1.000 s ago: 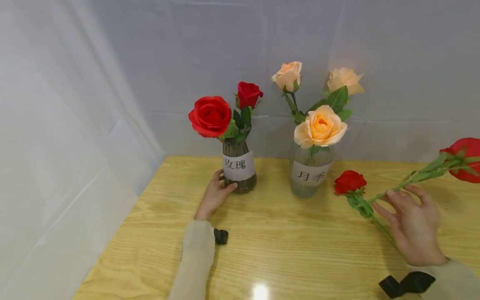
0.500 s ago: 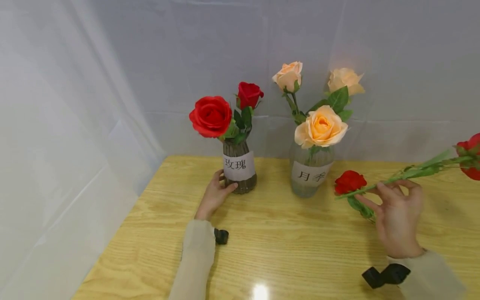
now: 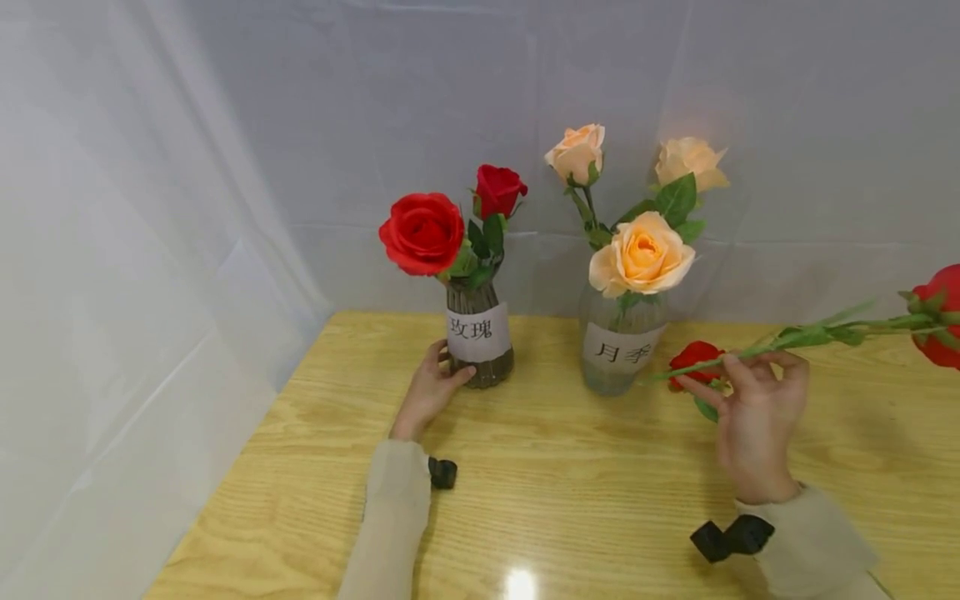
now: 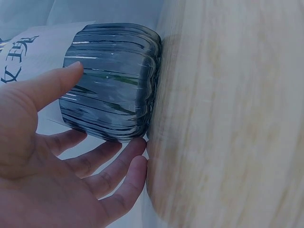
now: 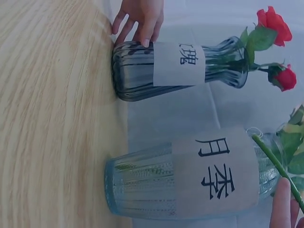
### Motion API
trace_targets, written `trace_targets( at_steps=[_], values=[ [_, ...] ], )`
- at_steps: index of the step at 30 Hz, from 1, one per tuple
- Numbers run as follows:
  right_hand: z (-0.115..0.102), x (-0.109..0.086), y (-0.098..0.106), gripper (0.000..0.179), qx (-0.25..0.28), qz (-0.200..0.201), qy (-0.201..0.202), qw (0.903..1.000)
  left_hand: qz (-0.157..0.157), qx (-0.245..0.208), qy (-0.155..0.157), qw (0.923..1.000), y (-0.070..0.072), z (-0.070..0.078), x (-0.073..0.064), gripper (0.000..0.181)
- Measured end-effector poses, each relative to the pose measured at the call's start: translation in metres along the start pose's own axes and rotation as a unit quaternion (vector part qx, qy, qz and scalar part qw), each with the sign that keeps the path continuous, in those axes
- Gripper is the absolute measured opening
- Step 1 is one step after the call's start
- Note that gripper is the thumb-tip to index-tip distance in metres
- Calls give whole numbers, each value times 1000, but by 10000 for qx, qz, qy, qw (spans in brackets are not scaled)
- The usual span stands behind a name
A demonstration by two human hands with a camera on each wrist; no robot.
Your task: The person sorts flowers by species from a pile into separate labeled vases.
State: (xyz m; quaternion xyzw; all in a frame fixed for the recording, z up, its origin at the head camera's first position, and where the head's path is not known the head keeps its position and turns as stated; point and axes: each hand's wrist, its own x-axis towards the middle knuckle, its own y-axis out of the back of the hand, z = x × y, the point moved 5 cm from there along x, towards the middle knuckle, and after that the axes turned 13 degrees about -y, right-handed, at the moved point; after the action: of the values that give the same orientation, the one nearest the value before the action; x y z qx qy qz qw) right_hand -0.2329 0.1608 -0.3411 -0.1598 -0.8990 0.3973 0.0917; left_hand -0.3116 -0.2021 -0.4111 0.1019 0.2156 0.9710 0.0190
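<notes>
My left hand [image 3: 426,398] holds the dark ribbed glass vase [image 3: 491,369] low on its left side. Its thumb lies on the front, and the fingers [image 4: 126,183] touch the side near the base. Two red roses [image 3: 422,233] stand in that labelled vase. My right hand [image 3: 759,433] pinches the green stem [image 5: 270,154] of another red rose [image 3: 941,312]. The bloom points right and the bare stem end points left, near the clear vase [image 3: 606,382]. Behind my right fingers a red rose [image 3: 693,353] lies on the table, partly hidden.
Peach roses [image 3: 643,252] stand in the clear vase, which bears a white paper label [image 3: 618,346]. Both vases are on the wooden table [image 3: 570,475], near its back edge. A pale sheet [image 3: 375,108] hangs behind and to the left.
My right hand has moved left with the held rose, whose stem has swung flatter and now crosses in front of the lying rose. The left hand and both vases have stayed put.
</notes>
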Motion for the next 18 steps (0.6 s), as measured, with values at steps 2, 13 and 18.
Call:
trace_targets(
  at_steps=[2, 13, 18],
  values=[
    [1, -2, -5, 27, -69, -32, 105, 9999, 2, -3, -4, 10000, 0, 0, 0, 72],
    [16, -7, -25, 29, 292, -309, 209, 9989, 12, -18, -7, 10000, 0, -1, 0, 72],
    [23, -9, -37, 31, 374, -617, 246, 9971, -14, 15, -55, 10000, 0, -1, 1, 72]
  ],
)
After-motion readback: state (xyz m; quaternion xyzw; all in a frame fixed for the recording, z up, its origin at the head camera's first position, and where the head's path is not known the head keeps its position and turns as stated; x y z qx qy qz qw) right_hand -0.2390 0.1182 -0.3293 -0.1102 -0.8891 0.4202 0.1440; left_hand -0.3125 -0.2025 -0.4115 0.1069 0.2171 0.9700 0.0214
